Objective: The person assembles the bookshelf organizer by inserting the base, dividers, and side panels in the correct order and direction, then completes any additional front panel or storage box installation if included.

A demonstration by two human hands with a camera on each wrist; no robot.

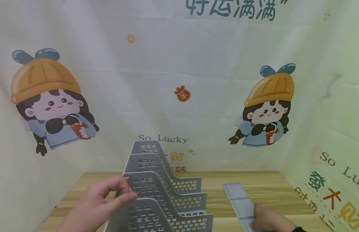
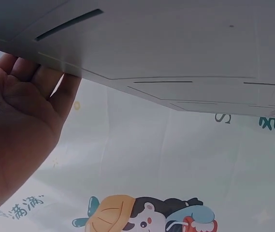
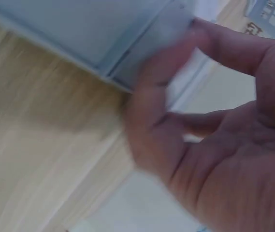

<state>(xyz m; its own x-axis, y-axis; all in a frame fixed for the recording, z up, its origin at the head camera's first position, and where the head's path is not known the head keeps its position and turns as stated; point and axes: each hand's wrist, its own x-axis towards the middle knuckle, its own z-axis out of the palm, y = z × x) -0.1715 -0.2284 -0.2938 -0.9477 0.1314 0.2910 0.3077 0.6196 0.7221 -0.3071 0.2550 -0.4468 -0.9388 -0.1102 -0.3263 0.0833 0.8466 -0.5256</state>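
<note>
Rack: grey perforated plastic four-tier file rack (image 1: 167, 196) stood on wooden worktop (image 1: 263, 183).
Left hand (image 1: 101, 203): fingers pinched rack's divider edge.
Right hand (image 1: 269, 220): fingers gripped flat grey plastic panel (image 1: 237, 199) lying right of rack.

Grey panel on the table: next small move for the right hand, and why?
Probably lift the grey panel off the table. The right hand grips only its near end, it lies flat, and the left hand steadies the file rack.

A makeshift recording booth rather than a lived-in room: a cartoon-printed cloth backdrop (image 1: 179, 80) (Chinese lettering at the top, "So Lucky" mid-frame) curtains three sides of a small wooden surface (image 1: 254, 190).
</note>
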